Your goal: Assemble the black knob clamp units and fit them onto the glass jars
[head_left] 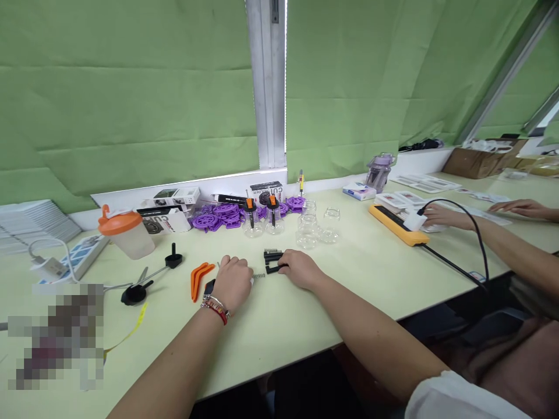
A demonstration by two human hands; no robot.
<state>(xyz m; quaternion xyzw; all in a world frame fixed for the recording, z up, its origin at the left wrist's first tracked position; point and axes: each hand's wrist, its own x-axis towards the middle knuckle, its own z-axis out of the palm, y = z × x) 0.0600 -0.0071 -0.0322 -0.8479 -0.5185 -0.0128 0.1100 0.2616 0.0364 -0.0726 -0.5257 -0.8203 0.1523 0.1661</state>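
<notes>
My left hand (233,282) is closed on the table with its fingers curled down, hiding what they hold. A black piece (210,287) pokes out at its left, and a small metal spring (258,276) lies at its right. With my right hand (301,268) I pinch a black plastic part (274,269); more black parts (273,255) and a spring lie just beyond it. Orange V-shaped pieces (200,280) rest left of my left hand. Farther left are a black part (134,294) and a black cup-shaped part with a rod (173,260).
Behind stand two glass jars with black-and-orange tops (251,220), clear jars (307,235), purple plastic pieces (218,216) and boxes (168,220). An orange-lidded shaker (131,235) is left. Rightward are a yellow power strip (397,226) with cable and other people's hands (449,217).
</notes>
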